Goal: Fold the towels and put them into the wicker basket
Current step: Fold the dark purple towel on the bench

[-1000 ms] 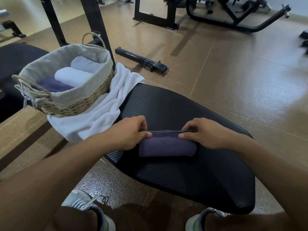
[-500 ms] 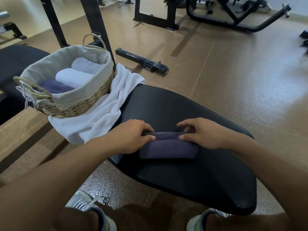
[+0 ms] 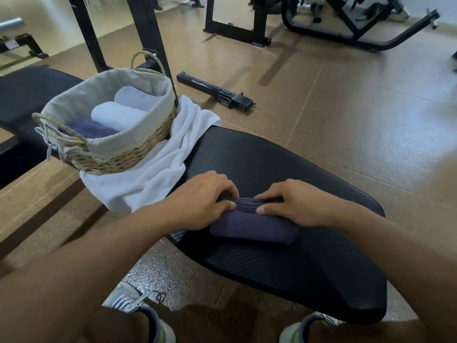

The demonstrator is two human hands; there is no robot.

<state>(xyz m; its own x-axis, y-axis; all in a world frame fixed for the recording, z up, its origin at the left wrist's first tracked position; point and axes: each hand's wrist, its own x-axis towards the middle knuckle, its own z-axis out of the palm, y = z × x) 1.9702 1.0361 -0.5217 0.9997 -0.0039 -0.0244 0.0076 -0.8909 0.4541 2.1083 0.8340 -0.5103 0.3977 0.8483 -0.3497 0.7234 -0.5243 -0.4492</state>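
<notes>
A small dark purple towel (image 3: pixel 249 225), rolled into a thick bundle, lies on a black padded bench (image 3: pixel 284 174). My left hand (image 3: pixel 197 201) grips its left part, fingers curled over the far edge. From the right, my right hand (image 3: pixel 294 206) grips the same edge, thumb on top. The two hands nearly meet at the roll's middle. The wicker basket (image 3: pixel 118 157) with a cloth liner stands to the left and holds two white rolled towels (image 3: pixel 116 115) and a purple one (image 3: pixel 89 128). An unfolded white towel (image 3: pixel 158 174) lies under and beside the basket.
A black metal bar (image 3: pixel 217 92) lies on the brown floor beyond the bench. Black gym machine frames (image 3: pixel 346 26) stand at the back. A rack post (image 3: pixel 150 38) rises right behind the basket. My two shoes (image 3: pixel 138 308) show at the bottom.
Both hands have slid inward along the towel's far edge, toward each other, and the roll looks tighter. The basket and the white towel have not moved.
</notes>
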